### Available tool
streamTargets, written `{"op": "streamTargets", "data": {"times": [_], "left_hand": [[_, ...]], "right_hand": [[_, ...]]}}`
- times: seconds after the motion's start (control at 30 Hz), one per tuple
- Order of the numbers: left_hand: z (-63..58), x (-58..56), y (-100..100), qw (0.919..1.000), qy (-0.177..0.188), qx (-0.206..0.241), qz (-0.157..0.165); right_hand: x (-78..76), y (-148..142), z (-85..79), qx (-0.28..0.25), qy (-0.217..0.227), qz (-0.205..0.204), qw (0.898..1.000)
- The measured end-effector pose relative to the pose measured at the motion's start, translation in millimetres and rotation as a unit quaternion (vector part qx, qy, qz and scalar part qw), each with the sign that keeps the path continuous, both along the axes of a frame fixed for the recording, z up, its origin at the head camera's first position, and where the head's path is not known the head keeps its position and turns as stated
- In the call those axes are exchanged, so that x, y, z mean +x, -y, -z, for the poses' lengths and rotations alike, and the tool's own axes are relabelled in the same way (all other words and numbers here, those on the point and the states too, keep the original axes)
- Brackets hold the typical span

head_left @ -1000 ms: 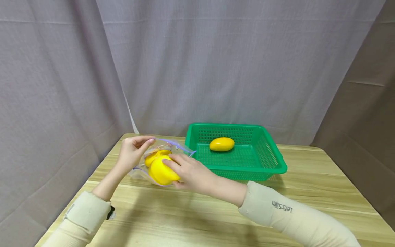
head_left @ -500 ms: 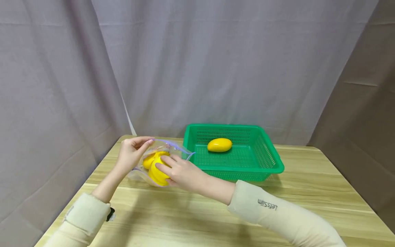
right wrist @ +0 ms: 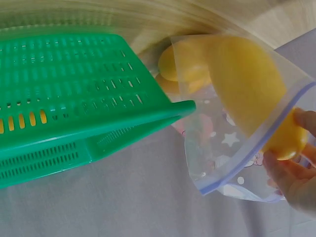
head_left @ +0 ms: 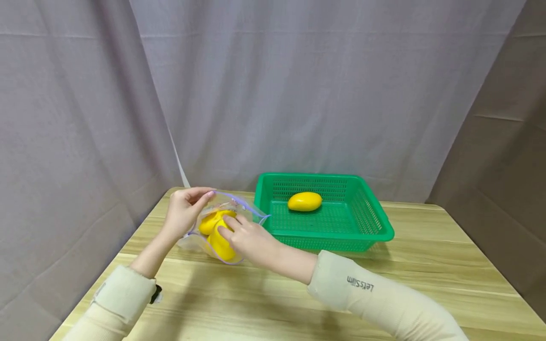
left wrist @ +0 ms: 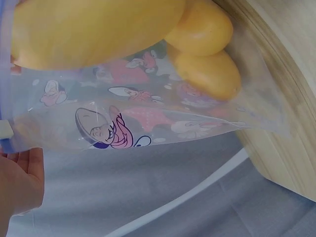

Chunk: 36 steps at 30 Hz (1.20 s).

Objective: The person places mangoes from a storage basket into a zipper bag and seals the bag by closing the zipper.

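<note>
My left hand pinches the rim of a clear zip bag with a purple seal strip and printed cartoon figures. At the bag's mouth, my right hand grips the end of a yellow mango. Most of that mango lies inside the bag; only its near end sticks out past the strip in the right wrist view. Deeper in the bag, other mangoes rest against each other. In the left wrist view the left fingers are partly cut off by the frame's edge.
A green plastic basket stands right of the bag, with one mango lying in it. Both are on a wooden table. Grey curtains close off the back and the left side.
My right hand has moved left, and its mango has gone further into the bag, turning steeper. My left hand keeps its place at the rim.
</note>
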State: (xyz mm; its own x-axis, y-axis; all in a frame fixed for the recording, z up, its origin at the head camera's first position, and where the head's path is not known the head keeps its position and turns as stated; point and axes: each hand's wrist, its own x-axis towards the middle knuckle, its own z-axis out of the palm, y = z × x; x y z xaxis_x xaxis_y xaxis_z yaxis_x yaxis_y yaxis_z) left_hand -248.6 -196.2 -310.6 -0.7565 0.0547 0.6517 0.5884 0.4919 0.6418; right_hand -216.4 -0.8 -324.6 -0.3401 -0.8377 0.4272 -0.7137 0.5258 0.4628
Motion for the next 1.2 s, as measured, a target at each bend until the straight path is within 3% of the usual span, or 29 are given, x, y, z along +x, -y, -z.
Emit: {"op": "streamTargets", "data": {"times": [0.13, 0.37, 0.5, 0.73, 0.97, 1.2], "left_hand": [[-2.8, 0.4, -1, 1.0, 0.001, 0.007, 0.007], [-5.4, 1.4, -2, 0.9998, 0.015, 0.011, 0.004], [-5.2, 0.8, -1, 0.9998, 0.015, 0.01, 0.004], [-5.9, -0.8, 1, 0.9998, 0.021, 0.006, 0.003], [-7.0, -1.3, 0, 0.9997, 0.022, 0.01, 0.002], [-7.4, -5.1, 4, 0.9999, 0.016, -0.001, -0.002]], "right_hand": [[-3.2, -1, 0.4, -0.003, -0.044, 0.006, 0.999], [-5.1, -6, -0.3, 0.002, -0.044, -0.016, 0.999], [-7.2, -10, -3.4, -0.032, -0.047, -0.048, 0.997], [-12.2, -20, -13.5, -0.116, 0.002, -0.074, 0.99], [-13.4, -26, -14.9, -0.14, 0.036, -0.083, 0.986], [-15.1, -33, -18.7, -0.168, 0.041, -0.091, 0.981]]}}
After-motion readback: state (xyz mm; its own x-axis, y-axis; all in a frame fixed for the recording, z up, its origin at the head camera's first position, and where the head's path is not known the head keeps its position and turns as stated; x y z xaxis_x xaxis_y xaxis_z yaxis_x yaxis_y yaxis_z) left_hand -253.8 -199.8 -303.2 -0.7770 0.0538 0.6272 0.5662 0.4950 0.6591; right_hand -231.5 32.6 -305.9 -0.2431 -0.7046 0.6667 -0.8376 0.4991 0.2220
